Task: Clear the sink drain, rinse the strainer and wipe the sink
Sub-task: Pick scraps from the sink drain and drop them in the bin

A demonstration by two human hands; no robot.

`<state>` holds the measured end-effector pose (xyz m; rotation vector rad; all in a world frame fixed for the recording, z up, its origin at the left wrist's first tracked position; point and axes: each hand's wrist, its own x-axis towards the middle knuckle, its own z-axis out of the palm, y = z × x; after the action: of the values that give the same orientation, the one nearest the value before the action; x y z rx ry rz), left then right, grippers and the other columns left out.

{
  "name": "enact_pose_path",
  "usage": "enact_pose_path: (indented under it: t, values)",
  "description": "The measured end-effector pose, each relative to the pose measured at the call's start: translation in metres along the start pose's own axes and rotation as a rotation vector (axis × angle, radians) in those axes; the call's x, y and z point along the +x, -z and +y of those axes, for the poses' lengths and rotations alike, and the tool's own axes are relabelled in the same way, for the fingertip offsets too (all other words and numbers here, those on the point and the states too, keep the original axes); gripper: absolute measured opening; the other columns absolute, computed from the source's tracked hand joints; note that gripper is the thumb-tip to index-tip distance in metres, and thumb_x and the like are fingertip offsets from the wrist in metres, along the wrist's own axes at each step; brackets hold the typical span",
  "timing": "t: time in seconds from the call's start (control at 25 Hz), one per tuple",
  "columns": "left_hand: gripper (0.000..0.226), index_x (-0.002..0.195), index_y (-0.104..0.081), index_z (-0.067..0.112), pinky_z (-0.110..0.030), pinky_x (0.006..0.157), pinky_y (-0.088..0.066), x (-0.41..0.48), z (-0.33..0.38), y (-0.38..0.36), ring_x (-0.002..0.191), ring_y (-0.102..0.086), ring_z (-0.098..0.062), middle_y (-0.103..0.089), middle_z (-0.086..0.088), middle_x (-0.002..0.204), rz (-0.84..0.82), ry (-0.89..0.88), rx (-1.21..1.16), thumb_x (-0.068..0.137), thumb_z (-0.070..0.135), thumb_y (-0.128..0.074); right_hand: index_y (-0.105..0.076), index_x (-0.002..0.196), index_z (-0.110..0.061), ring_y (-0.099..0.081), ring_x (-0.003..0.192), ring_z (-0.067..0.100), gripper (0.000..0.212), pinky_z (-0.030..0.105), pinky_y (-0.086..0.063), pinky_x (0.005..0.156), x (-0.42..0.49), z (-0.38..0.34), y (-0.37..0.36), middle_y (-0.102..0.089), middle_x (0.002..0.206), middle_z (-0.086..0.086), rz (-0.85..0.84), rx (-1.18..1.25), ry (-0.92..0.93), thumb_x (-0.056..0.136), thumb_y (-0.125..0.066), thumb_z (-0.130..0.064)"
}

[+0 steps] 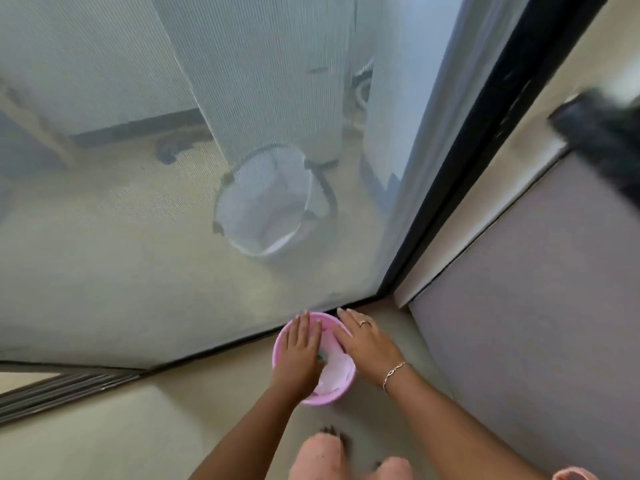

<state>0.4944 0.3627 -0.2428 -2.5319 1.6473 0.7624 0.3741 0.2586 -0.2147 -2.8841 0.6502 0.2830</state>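
Screen door [173,202] is standing ahead, small pink bin [322,400] with white liner [337,372] is sitting on floor [415,334] against its track, left hand [299,344] and right hand [363,341] are lying over the bin's mouth, fingers [346,318] straight, gripping nothing.

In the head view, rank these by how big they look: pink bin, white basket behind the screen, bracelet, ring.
1. white basket, though it sits farther away
2. pink bin
3. bracelet
4. ring
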Motion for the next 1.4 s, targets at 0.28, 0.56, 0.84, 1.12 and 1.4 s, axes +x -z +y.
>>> enact_pose_path:
  t: [0.28,0.56,0.84,1.12,1.4]
  values:
    - [0.079,0.144,0.014,0.017,-0.039,0.113,0.015,-0.033,0.055,0.162,0.139,0.025,-0.024,0.021,-0.009,0.155,0.177,-0.190,0.114,0.093,0.043,-0.039,-0.019,0.145,-0.009,-0.010,0.145,0.033,0.055,0.043,-0.008,0.120,-0.041,0.012,0.163,-0.010,0.156,0.019,0.164,-0.052,-0.123,0.092,-0.033,-0.004]
    - [0.074,0.144,0.015,0.016,-0.037,0.113,0.016,-0.040,0.136,0.260,0.141,0.022,-0.024,0.020,-0.008,0.155,0.318,-0.407,0.145,0.095,0.043,-0.033,-0.057,0.124,-0.014,-0.054,0.122,0.028,0.063,0.040,-0.046,0.101,-0.087,0.024,0.269,-0.059,0.130,0.014,0.427,-0.218,-0.414,0.065,-0.079,-0.021]
    - [0.071,0.144,0.014,0.017,-0.036,0.110,0.018,-0.041,0.227,0.293,0.131,0.031,-0.021,0.030,-0.003,0.143,0.389,-0.697,0.166,0.095,0.042,-0.033,-0.018,0.146,-0.011,-0.013,0.144,0.033,0.061,0.046,-0.008,0.119,-0.148,0.064,0.295,-0.018,0.154,0.020,0.502,-0.215,-0.684,0.092,-0.046,-0.021]
    - [0.066,0.146,0.004,0.012,-0.039,0.115,0.012,-0.047,0.350,0.274,0.144,0.016,-0.024,0.011,-0.011,0.157,0.313,-0.931,0.212,0.096,0.040,-0.030,-0.032,0.140,-0.012,-0.026,0.141,0.031,0.055,0.043,-0.014,0.119,-0.245,0.118,0.292,-0.034,0.148,0.017,0.554,-0.169,-0.873,0.089,-0.052,-0.014]
    - [0.063,0.146,-0.002,0.007,-0.040,0.118,0.008,-0.047,0.489,0.247,0.145,0.010,-0.024,0.005,-0.013,0.157,0.260,-1.135,0.347,0.097,0.038,-0.029,-0.041,0.135,-0.009,-0.041,0.130,0.031,0.047,0.039,-0.027,0.115,-0.353,0.204,0.281,-0.047,0.137,0.015,0.573,-0.092,-0.989,0.089,-0.050,-0.011]
